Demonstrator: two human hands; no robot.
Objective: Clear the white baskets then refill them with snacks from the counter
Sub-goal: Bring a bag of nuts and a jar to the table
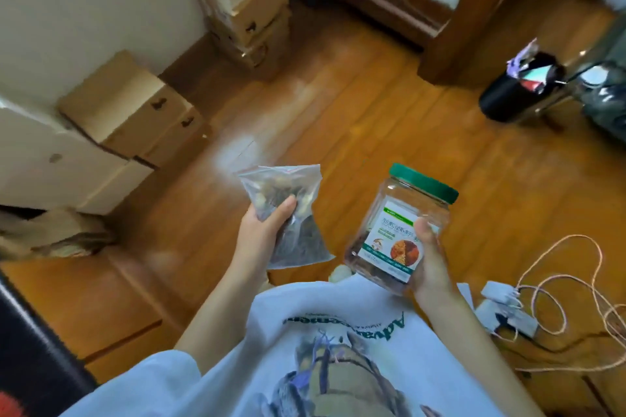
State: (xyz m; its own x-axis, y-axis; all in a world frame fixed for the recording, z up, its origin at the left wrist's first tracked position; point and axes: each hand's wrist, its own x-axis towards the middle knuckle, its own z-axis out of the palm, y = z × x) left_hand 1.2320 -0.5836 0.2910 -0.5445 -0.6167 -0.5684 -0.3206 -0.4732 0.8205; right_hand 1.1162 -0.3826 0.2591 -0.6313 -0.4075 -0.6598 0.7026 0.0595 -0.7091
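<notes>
My left hand (262, 234) grips a clear zip bag of dark dried snacks (288, 210), held upright in front of my body. A clear plastic jar with a green lid (403, 223) and a printed label is in my right hand (432, 261), tilted slightly to the right. Both are held above the wooden floor. No white basket and no counter appear in the head view.
Cardboard boxes (135, 105) are stacked along the white wall at left, more (250, 10) further back. A dark wooden cabinet (406, 3) stands at the back. A black bin (518, 88) is at right. A power strip with looped cables (508, 311) lies on the floor at lower right.
</notes>
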